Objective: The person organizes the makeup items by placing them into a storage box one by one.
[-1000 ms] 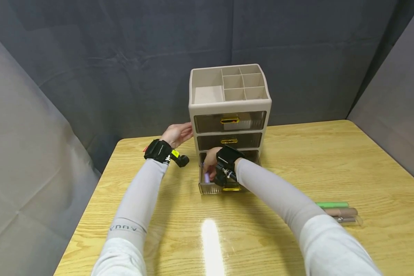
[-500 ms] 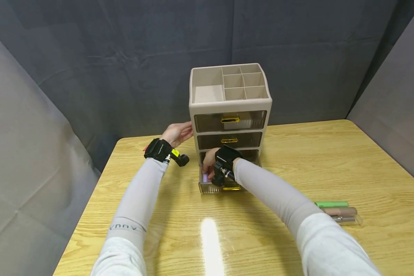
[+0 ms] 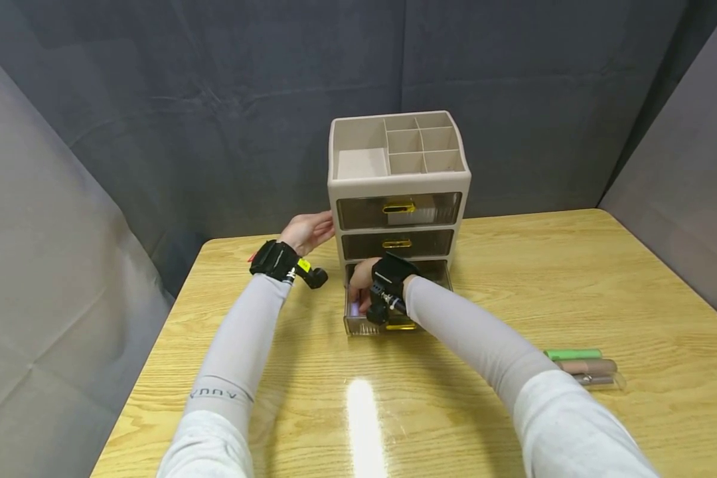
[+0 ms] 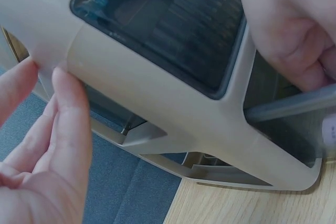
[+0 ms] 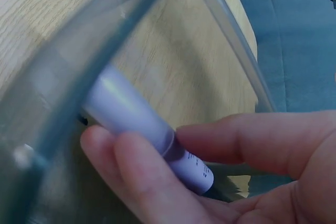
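A beige drawer organizer (image 3: 398,174) stands at the back of the wooden table (image 3: 430,411). Its bottom clear drawer (image 3: 375,323) is pulled out. My right hand (image 3: 364,287) reaches into that drawer and pinches a lilac tube (image 5: 142,127) between thumb and fingers (image 5: 134,182), low against the drawer wall. The tube (image 3: 355,308) shows at the drawer's left end. My left hand (image 3: 307,231) rests with straight fingers (image 4: 65,124) against the organizer's left side (image 4: 157,98).
A green tube (image 3: 572,354), a brown tube (image 3: 587,366) and a clear-capped one (image 3: 597,380) lie together on the table at the right. Dark cloth walls close in behind and on both sides. The two upper drawers are closed.
My right hand has sunk slightly deeper into the drawer with the lilac tube. The left hand has stayed on the organizer's side.
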